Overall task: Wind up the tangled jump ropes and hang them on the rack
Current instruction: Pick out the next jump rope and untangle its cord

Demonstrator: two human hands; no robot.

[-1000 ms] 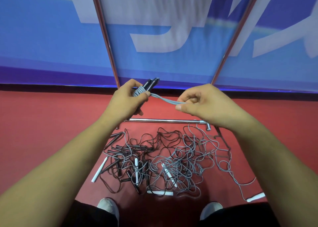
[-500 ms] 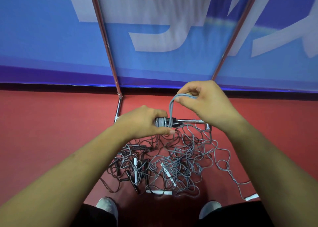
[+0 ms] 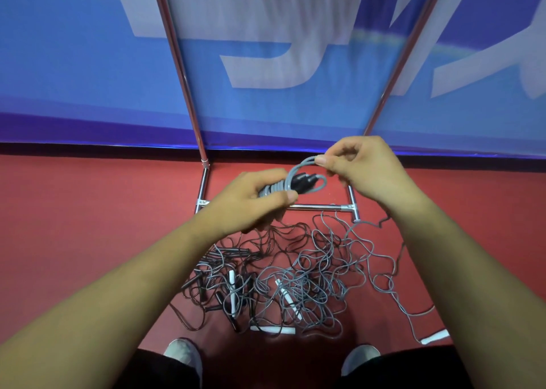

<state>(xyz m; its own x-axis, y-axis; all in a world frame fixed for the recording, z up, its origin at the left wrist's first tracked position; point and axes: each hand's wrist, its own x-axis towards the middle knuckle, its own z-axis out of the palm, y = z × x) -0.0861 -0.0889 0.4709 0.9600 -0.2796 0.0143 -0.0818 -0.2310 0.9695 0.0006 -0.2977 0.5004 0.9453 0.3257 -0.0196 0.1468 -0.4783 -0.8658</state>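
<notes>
Here, a person stands over a heap of tangled grey and black jump ropes on a red floor, both bare arms stretched forward. The left hand grips a grey jump rope wound in tight coils round its black handles, fingers and thumb curled round the bundle, which is held off the floor and overlaps the low crossbar of a chrome tube rack in this view. The right hand pinches a free loop of the same grey cord between thumb and forefinger, just up and to the right of the bundle; the loop arches from the coils to the fingertips, and a second, smaller loop curls past the handle tips. Below, the heap lies between the rack's base and the person's pale shoes, with slim white handles and black ones scattered through it; one grey strand trails away to the right, ending at a white handle beside the right leg. The rack's two slanting uprights rise before a blue banner with large white characters
</notes>
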